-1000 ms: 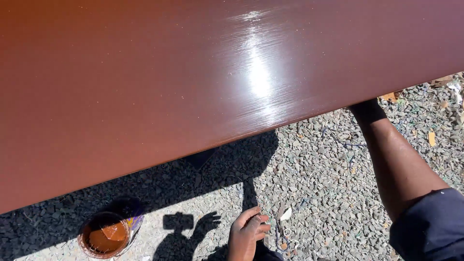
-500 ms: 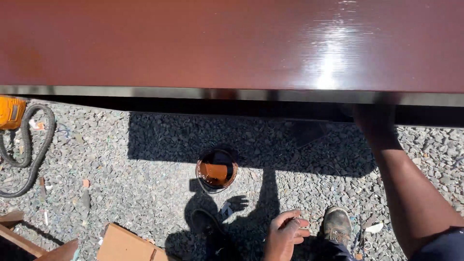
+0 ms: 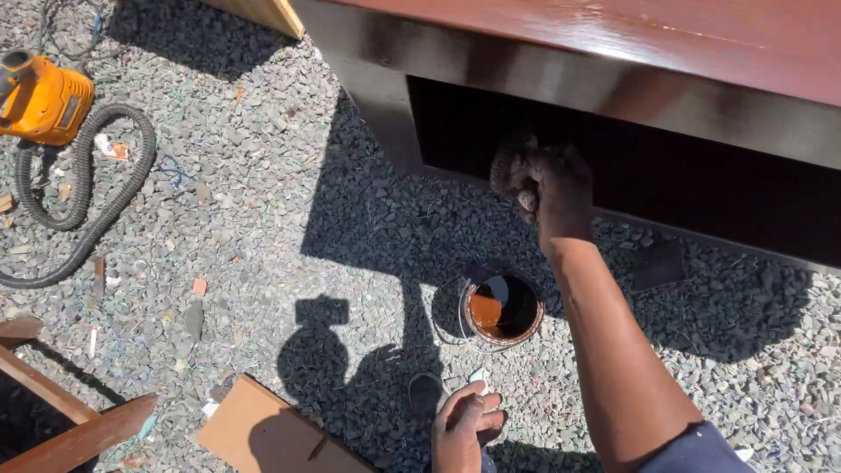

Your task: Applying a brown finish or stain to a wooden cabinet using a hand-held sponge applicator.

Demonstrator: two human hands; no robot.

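Right hand: the right hand point(image 3: 547, 188) is raised to the dark underside of the table point(image 3: 613, 83), fingers closed round a stained rag point(image 3: 512, 166) that it presses against the lower edge.
Left hand: the left hand point(image 3: 464, 429) rests low at the bottom of the view, fingers loosely curled, holding nothing that shows.
Change: half a second ago the right arm reached up behind the table's front edge and the hand was hidden; now the view has swung lower and the hand and rag show against the shaded recess. The glossy top no longer fills the view.
Meaning: the work seems to have passed from the shiny red-brown top to the darker face beneath it.
Tin: an open tin point(image 3: 501, 307) of brown stain stands on the gravel point(image 3: 263, 193), just below the right forearm.
Around: an orange vacuum point(image 3: 39, 96) with grey hose point(image 3: 88, 210) lies well to the left; a board point(image 3: 263, 434) lies near the left hand.
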